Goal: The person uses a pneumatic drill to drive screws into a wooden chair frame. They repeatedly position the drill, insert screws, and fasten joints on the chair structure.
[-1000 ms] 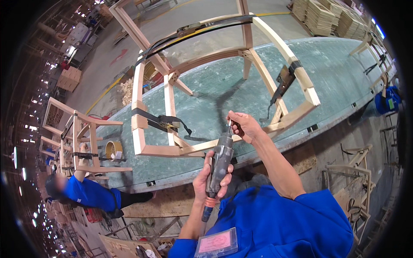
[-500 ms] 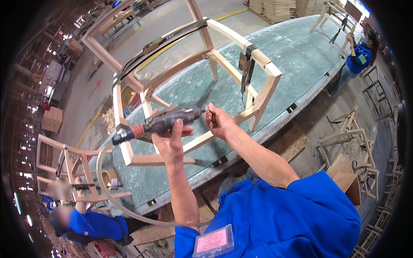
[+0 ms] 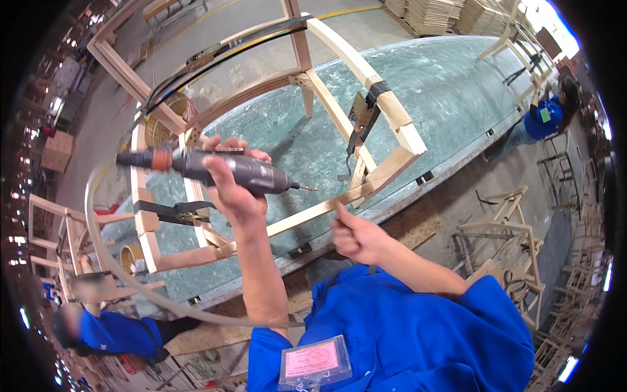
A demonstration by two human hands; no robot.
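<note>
- Left hand point(image 3: 232, 186) clamped round a grey pneumatic drill point(image 3: 225, 168), held level over the wooden chair frame point(image 3: 294, 219), bit pointing right at its near rail.
- Right hand point(image 3: 356, 236) holds nothing; index finger out, touching that rail, other fingers curled in.
- Step, as judged: marking the spot before drilling; next move calls for lowering the bit to the fingertip.
- Frame: pale raw wood, square rails, curved top, black strap clamps point(image 3: 364, 121); lies on green-grey tabletop point(image 3: 450, 85).
- Drill's beige air hose point(image 3: 124, 277) loops near left.
</note>
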